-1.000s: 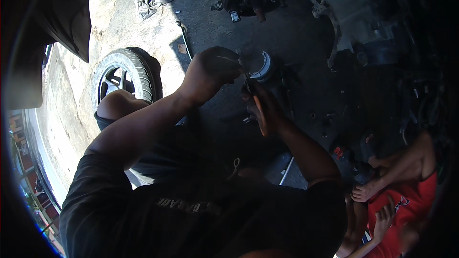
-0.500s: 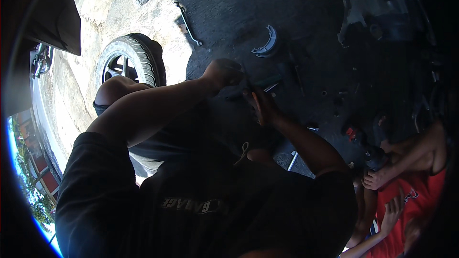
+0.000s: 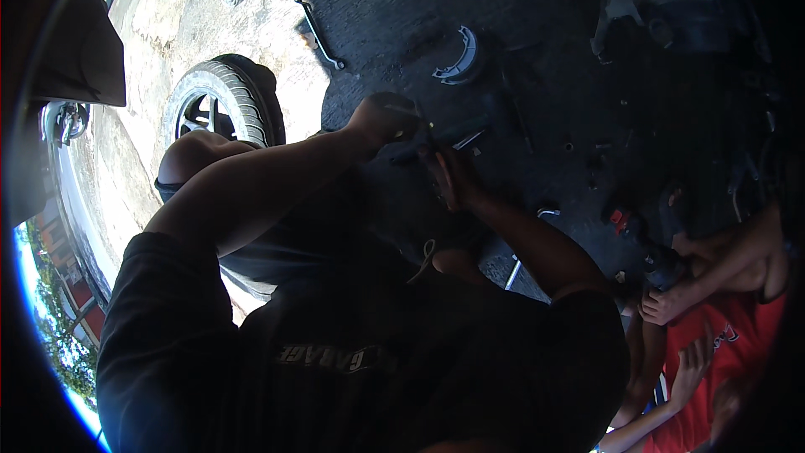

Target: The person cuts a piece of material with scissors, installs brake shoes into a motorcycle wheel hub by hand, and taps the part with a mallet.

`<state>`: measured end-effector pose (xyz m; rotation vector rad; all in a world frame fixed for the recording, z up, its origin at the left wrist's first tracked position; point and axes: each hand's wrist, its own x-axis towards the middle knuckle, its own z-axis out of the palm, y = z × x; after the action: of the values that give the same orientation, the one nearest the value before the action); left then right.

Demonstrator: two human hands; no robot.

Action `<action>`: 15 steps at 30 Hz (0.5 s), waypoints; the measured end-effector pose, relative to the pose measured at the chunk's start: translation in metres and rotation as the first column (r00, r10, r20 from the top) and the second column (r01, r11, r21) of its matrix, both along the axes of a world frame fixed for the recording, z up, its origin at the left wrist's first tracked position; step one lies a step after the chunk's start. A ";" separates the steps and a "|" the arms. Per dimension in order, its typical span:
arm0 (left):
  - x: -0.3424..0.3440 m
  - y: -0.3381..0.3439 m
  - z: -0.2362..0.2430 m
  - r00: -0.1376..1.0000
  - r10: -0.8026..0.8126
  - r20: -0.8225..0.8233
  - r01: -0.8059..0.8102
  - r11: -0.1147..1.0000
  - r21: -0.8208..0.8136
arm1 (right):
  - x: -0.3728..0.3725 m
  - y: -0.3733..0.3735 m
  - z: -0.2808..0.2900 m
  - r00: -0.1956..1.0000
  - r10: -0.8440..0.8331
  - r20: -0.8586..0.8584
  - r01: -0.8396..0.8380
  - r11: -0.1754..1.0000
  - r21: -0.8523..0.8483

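My left hand [image 3: 384,120] is closed like a fist in front of me, over the dark floor. Close to it on the right, my right hand [image 3: 453,176] has its fingers drawn together around or against something dark. Deep shade hides what lies between the two hands, so its kind cannot be told. Just beyond them a curved metal brake shoe [image 3: 460,60] lies on the floor. A thin bright metal piece [image 3: 470,138] rests beside my right hand's fingertips.
A wheel with a tyre [image 3: 220,102] lies at the left. A long wrench [image 3: 317,32] is on the floor ahead. Another shiny tool [image 3: 514,271] lies by my right forearm. At the lower right, a person in a red shirt [image 3: 723,361] sits close, hands near a dark-and-red tool [image 3: 641,247].
My view has shifted a little, so the brake shoe and wrench appear higher and more to the left. Both hands stay close together, with only slight movement.
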<state>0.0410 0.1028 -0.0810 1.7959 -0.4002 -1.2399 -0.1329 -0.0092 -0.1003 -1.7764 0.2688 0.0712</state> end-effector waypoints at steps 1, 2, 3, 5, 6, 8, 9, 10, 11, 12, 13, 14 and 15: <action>-0.001 0.002 0.004 1.000 0.018 0.012 -0.017 1.000 -0.021 | 0.000 0.000 -0.001 0.996 0.026 -0.090 -0.022 0.998 0.051; 0.001 0.000 0.006 1.000 0.025 0.019 -0.024 0.999 -0.033 | 0.000 -0.001 -0.003 0.983 0.052 -0.176 -0.035 0.995 0.096; 0.004 -0.001 0.009 0.999 0.032 0.025 -0.031 0.999 -0.044 | -0.001 0.000 -0.013 0.986 0.068 -0.150 -0.069 0.998 -0.005; 0.021 -0.001 0.006 0.992 0.033 0.118 -0.051 0.987 0.152 | -0.003 0.000 -0.018 0.988 0.088 -0.130 -0.102 0.989 -0.104; 0.029 0.002 0.005 0.989 0.034 0.146 -0.066 0.974 0.218 | -0.005 0.001 -0.015 0.963 0.161 -0.215 -0.207 0.954 -0.216; 0.043 0.007 0.001 0.972 0.144 0.184 -0.186 0.952 0.243 | -0.013 0.001 -0.019 0.926 0.214 -0.313 -0.313 0.897 -0.313; 0.042 0.007 0.001 0.974 0.138 0.177 -0.179 0.954 0.242 | -0.019 0.002 -0.029 0.894 0.281 -0.349 -0.406 0.840 -0.361; 0.039 0.007 0.001 0.970 0.061 0.234 -0.123 0.958 0.258 | -0.026 0.003 -0.039 0.855 0.344 -0.389 -0.494 0.771 -0.403; 0.039 0.005 0.000 0.957 -0.017 0.290 -0.066 0.959 0.274 | -0.031 0.003 -0.049 0.855 0.335 -0.396 -0.490 0.773 -0.404; 0.041 0.007 -0.006 0.957 -0.017 0.288 -0.064 0.960 0.271 | -0.033 0.003 -0.055 0.857 0.367 -0.361 -0.505 0.734 -0.454; 0.043 0.008 -0.013 0.922 -0.152 0.357 0.055 0.962 0.267 | -0.036 0.002 -0.061 0.856 0.399 -0.328 -0.516 0.693 -0.504; 0.043 0.014 -0.022 0.896 -0.214 0.388 0.112 0.957 0.269 | -0.029 -0.001 -0.054 0.854 0.402 -0.331 -0.520 0.690 -0.504; 0.044 0.021 -0.029 0.865 -0.271 0.423 0.164 0.948 0.272 | -0.017 -0.005 -0.038 0.820 0.444 -0.361 -0.573 0.639 -0.514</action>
<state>0.0850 0.1235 -0.1103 2.2999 -0.7730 -1.0325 -0.1504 -0.0146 -0.1380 -2.4580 -0.1081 0.6521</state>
